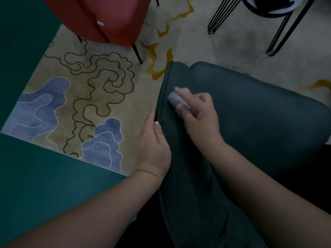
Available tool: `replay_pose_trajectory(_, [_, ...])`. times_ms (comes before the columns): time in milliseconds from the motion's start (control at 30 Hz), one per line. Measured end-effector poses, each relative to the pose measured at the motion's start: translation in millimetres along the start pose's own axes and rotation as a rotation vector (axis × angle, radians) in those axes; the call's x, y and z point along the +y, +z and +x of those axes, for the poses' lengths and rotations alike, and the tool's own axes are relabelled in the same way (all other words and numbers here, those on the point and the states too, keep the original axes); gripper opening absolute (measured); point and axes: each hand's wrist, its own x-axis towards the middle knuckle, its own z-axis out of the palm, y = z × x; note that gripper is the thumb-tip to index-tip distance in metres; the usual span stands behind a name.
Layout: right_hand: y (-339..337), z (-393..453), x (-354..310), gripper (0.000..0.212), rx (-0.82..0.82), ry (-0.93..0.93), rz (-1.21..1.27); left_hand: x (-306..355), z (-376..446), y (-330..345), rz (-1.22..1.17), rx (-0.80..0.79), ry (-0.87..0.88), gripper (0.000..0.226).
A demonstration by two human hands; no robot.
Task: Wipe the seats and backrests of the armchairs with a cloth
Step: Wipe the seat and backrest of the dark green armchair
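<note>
Right hand [195, 111] is pinching a small grey cloth [177, 100] against the dark green upholstered armchair [250, 111], left hand [154, 140] is gripping the rim just beside; strokes should be overlapping toward that edge.

Open rug [100, 97] left of green armchair [250, 111]; red armchair [107, 20] blocks beyond

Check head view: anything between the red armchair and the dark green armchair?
Only bare patterned carpet between the red armchair and the dark green armchair, per the head view.
</note>
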Motion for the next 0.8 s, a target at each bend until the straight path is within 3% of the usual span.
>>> replay_pose_trajectory(67, [-4.5,-25.0,1.4,0.039,-0.108,-0.218,-0.098,-1.0,0.5,0.1,0.019,-0.004,-0.004,0.042])
replay_pose_trajectory(133, [-17.7,-51.2,14.8,0.04,-0.16,-0.317,-0.13,-0.5,0.4,0.1,0.019,0.0,0.001,0.042])
replay_pose_trajectory(200, [-29.9,-60.0,30.3,0.044,-0.13,-0.237,-0.152,1.0,0.5,0.1,0.009,0.0,0.007,0.043])
replay_pose_trajectory(300, [-27.2,-35.2,37.4,0.048,0.029,0.084,-0.128,1.5,0.3,1.0,-0.005,-0.007,0.006,0.044])
replay_pose_trajectory(367, [-14.4,-18.9,26.7,0.043,0.106,0.193,-0.037,0.2,0.1,1.2,-0.002,-0.005,0.011,0.044])
replay_pose_trajectory(567, [-26.0,-76.2,17.3,0.045,-0.108,-0.214,-0.125,-5.0,1.3,2.1,0.053,0.007,0.017,0.043])
replay_pose_trajectory(633, [-39.3,-91.6,26.4,0.046,-0.114,-0.164,-0.128,-4.7,1.0,1.0,0.065,-0.013,0.012,0.043])
replay_pose_trajectory(800, [-43.7,-87.6,24.3,0.047,0.013,0.183,-0.071,3.5,1.1,-3.6,0.066,-0.077,0.003,0.044])
